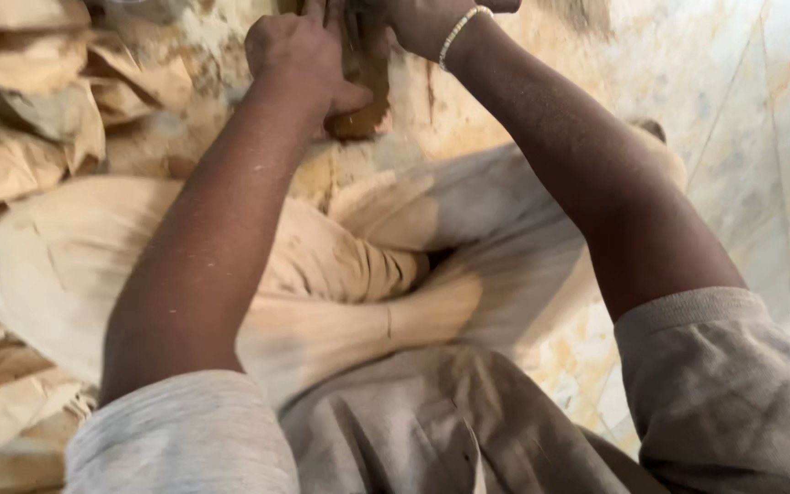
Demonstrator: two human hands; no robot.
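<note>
Both arms reach up toward twelve o'clock, where the hands meet at the top edge of the view. The left hand (296, 50) is closed into a fist, its thumb pressing against a brown lump (358, 101) that looks like wet clay. The lump lies on the pale stone floor (742, 137) just below the hands, at about twelve o'clock, with a dark strip of the same stuff running up between the two hands. The right hand (422, 23) is cut off by the top edge; its fingers curl around the upper end of that brown strip, though how firmly it grips I cannot tell. A string of white beads (461, 32) circles the right wrist.

At nine o'clock a heap of crumpled tan sacks (20, 119) is stacked against the left side. Across the middle, from nine to three o'clock, lie the person's folded legs in dusty cream-coloured cloth (340, 274), stained with brown smears. At the bottom, at seven and five o'clock, the grey sleeves (724, 384) of a shirt are pushed up above the elbows. The floor at two o'clock is marbled and streaked with yellowish dust.
</note>
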